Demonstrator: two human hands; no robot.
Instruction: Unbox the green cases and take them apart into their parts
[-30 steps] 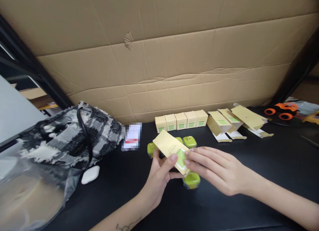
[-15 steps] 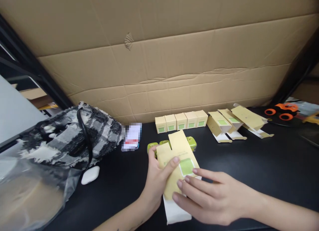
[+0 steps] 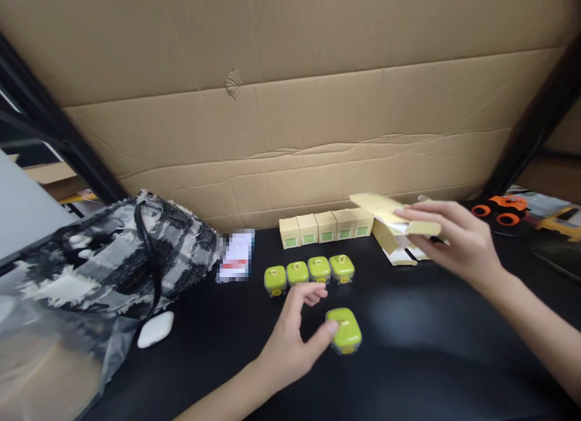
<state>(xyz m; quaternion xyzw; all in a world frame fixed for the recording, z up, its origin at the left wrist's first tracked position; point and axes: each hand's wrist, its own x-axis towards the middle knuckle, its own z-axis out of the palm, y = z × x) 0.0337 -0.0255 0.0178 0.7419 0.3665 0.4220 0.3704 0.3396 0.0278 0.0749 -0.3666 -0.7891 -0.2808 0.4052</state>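
My right hand (image 3: 458, 242) grips a pale yellow carton (image 3: 379, 210), opened out and tilted, raised over the other unfolded cartons (image 3: 394, 242) at the right. My left hand (image 3: 302, 336) is empty, with thumb and fingers apart. Its thumb reaches the near edge of a small green-lidded case (image 3: 344, 327) on the black table; whether it touches the case I cannot tell. Beyond the left hand stands a row of several matching green-lidded cases (image 3: 319, 268) with small yellow loops on top.
Behind the green cases, several closed yellow boxes (image 3: 327, 227) stand in a row by the cardboard wall (image 3: 290, 118). On the left lie a phone (image 3: 236, 254), a plaid bag (image 3: 181, 245), a white earbud case (image 3: 155, 329) and a plastic bag (image 3: 54, 360). An orange-wheeled toy (image 3: 503, 214) sits far right.
My right hand has carried the carton up and rightward, away from my left hand. My left hand has let go of it. A green-lidded case now shows on the table in front.
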